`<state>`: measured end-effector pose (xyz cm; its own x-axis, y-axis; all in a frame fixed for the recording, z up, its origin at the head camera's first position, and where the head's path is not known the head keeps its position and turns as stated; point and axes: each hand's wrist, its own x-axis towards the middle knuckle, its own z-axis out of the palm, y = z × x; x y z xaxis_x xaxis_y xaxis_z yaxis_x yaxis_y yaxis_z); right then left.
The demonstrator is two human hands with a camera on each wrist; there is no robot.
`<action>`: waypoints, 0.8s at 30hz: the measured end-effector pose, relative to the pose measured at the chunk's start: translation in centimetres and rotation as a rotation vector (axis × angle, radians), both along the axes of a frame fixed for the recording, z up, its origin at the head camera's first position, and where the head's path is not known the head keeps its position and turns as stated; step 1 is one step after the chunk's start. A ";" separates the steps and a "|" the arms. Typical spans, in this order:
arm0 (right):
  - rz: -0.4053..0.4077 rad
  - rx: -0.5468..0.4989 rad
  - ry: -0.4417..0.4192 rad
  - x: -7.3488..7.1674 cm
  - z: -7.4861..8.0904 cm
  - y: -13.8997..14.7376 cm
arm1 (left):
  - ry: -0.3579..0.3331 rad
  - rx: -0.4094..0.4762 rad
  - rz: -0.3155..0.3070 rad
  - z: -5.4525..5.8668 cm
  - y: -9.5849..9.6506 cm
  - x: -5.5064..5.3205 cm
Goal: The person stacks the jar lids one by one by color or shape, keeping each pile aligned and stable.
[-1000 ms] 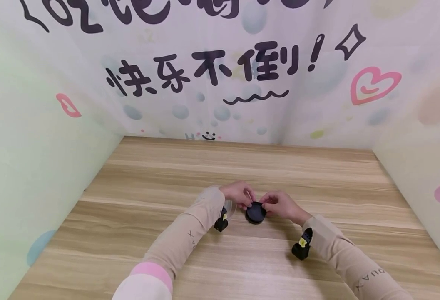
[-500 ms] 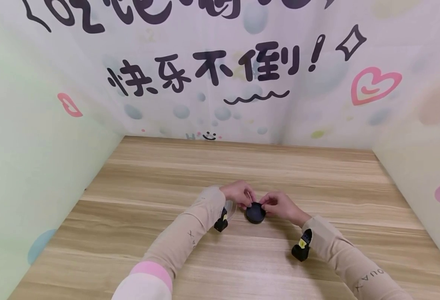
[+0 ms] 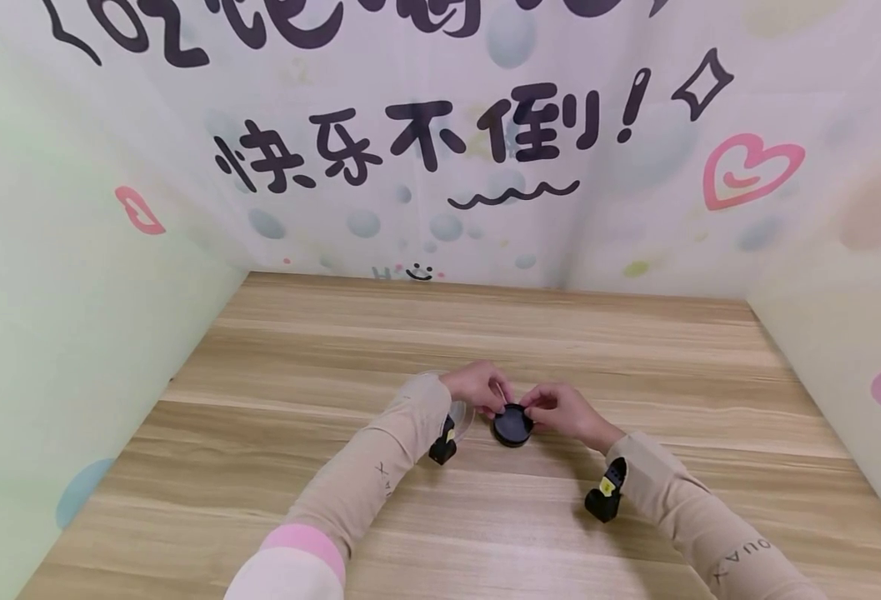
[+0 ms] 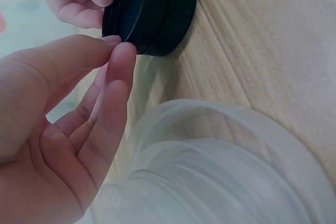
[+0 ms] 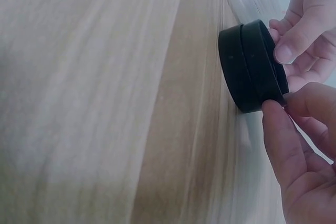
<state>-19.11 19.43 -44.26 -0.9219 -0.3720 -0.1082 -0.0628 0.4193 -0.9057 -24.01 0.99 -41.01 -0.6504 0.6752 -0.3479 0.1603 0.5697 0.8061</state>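
Observation:
Two shallow round black lids appear stacked on the wooden table, with the upper lid [image 3: 513,427] hollow side up. At its far left rim, my left hand [image 3: 476,387] pinches the edge between thumb and index finger. My right hand [image 3: 563,409] pinches the same rim on the far right with thumb and finger. Seen from the right wrist, a seam runs round the black side, and the lower lid [image 5: 232,69] rests beneath the upper one. Beside my left wrist lies a ridged, clear plastic vessel [image 4: 226,174], mostly hidden by the arm in the head view.
The wooden table [image 3: 320,333] spreads out on all sides of the hands. A printed cloth backdrop [image 3: 425,225] closes off the far edge, with pale panels at left and right. A small black camera [image 3: 603,498] is strapped to the right wrist, another [image 3: 443,444] to the left.
Both hands stay at the rim of the upper black lid, which tilts and shifts only very slightly. The clear vessel stays in place.

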 end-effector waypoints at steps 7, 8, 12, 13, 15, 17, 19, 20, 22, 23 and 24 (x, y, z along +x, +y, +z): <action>0.012 -0.008 0.004 -0.1 0.0 0.0 | -0.015 0.006 0.007 0.1 -0.1 0.1; 0.008 -0.009 0.003 -0.1 0.0 0.0 | -0.016 0.010 0.008 0.1 -0.1 0.0; -0.004 -0.009 -0.003 0.0 0.0 0.0 | -0.025 0.019 0.008 -0.1 -0.2 -0.1; -0.010 -0.011 -0.008 0.0 0.0 0.0 | -0.020 0.023 0.005 -0.1 -0.3 -0.2; -0.021 -0.014 -0.012 0.0 0.1 0.0 | -0.015 0.023 0.004 -0.2 -0.5 -0.4; -0.028 -0.017 -0.018 0.0 0.2 0.2 | -0.009 0.019 0.004 -0.3 -0.7 -0.6; -0.038 -0.014 -0.019 -0.1 0.4 0.3 | -0.004 0.013 0.010 -0.2 -1.1 -0.8; -0.043 -0.011 -0.019 -0.1 0.4 0.5 | -0.004 0.008 0.015 -0.1 -1.3 -1.0; -0.053 -0.006 -0.024 -0.2 0.6 0.8 | -0.002 0.009 0.026 0.1 -1.7 -1.2; -0.057 -0.001 -0.023 -0.3 0.8 1.0 | 0.005 0.013 0.030 0.2 -2.0 -1.4; -0.062 0.008 -0.026 -0.4 0.9 1.2 | 0.018 0.016 0.035 0.3 -2.4 -1.6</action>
